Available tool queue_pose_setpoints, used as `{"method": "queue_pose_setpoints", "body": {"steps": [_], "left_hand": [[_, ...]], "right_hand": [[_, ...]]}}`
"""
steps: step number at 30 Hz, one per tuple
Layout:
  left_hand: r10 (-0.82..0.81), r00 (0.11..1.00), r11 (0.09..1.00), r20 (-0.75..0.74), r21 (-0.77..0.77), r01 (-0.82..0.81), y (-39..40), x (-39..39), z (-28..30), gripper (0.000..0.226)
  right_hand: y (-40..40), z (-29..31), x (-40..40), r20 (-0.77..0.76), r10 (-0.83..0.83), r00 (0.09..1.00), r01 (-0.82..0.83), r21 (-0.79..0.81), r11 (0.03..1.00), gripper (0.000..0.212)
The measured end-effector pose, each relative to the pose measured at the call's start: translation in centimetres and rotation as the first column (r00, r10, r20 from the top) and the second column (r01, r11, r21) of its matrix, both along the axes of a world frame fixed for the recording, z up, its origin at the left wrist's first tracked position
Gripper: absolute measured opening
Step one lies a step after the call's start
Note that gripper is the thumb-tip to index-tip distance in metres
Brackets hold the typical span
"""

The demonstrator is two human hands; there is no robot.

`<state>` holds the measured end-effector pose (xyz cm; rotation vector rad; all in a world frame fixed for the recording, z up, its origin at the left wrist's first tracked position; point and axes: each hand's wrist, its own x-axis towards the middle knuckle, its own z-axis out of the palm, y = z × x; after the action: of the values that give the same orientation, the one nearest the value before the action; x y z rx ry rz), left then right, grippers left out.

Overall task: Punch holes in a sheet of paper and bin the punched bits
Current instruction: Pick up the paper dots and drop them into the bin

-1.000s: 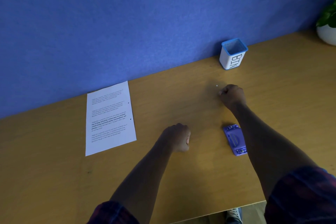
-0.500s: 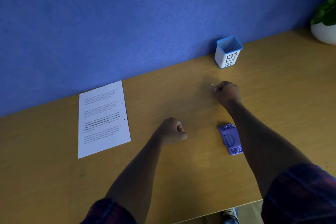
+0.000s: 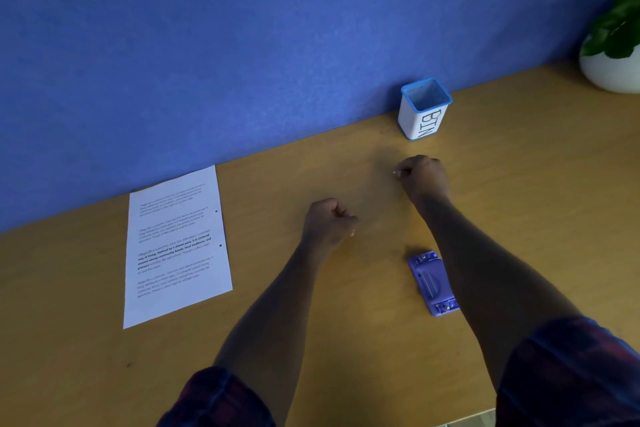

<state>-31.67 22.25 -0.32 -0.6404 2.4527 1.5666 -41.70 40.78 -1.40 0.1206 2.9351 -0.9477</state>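
The printed sheet of paper (image 3: 176, 246) lies flat at the left of the desk, with two punched holes along its right edge. A purple hole punch (image 3: 431, 282) lies on the desk, partly under my right forearm. My right hand (image 3: 424, 178) is curled, knuckles up, just in front of the white, blue-rimmed cup marked BIN (image 3: 424, 111). Its fingertips pinch at a tiny white punched bit (image 3: 394, 172) on the wood. My left hand (image 3: 329, 218) rests as a closed fist mid-desk, and I see nothing in it.
A blue partition wall runs along the desk's back edge. A white pot with a green plant (image 3: 613, 59) stands at the far right. The desk's front edge (image 3: 467, 416) is near my right elbow.
My right fingertips have closed in on the loose white bit that lay just ahead of them. My left fist has turned a little. The paper, punch and bin stay put.
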Motion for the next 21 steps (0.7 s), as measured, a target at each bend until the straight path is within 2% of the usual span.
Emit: {"method": "queue_pose_setpoints", "body": {"steps": [4, 7, 14, 17, 21], "left_hand": [[0.119, 0.993, 0.967, 0.01, 0.225, -0.118, 0.7, -0.7, -0.8, 0.014], [0.127, 0.992, 0.943, 0.018, 0.308, -0.126, 0.8, -0.9, -1.0, 0.021], [0.116, 0.993, 0.941, -0.012, 0.321, -0.106, 0.5, -1.0, -1.5, 0.023], [0.122, 0.992, 0.94, -0.023, 0.325, -0.108, 0.5, -1.0, -1.8, 0.023], [0.122, 0.992, 0.944, -0.032, 0.311, -0.107, 0.5, -1.0, -2.2, 0.024]], "right_hand": [[-0.6, 0.0, -0.8, 0.026, 0.029, 0.999, -0.031, 0.104, 0.994, 0.019], [-0.7, -0.1, -1.2, 0.028, 0.082, 0.996, -0.086, 0.21, 0.974, 0.02], [-1.8, 0.2, -0.7, -0.019, 0.224, 0.974, -0.195, 0.429, 0.882, 0.023], [-2.3, 0.1, -0.3, -0.01, 0.237, 0.971, -0.205, 0.464, 0.862, 0.025], [-2.8, -0.5, 0.0, 0.006, 0.173, 0.985, -0.158, 0.443, 0.883, 0.027]]}}
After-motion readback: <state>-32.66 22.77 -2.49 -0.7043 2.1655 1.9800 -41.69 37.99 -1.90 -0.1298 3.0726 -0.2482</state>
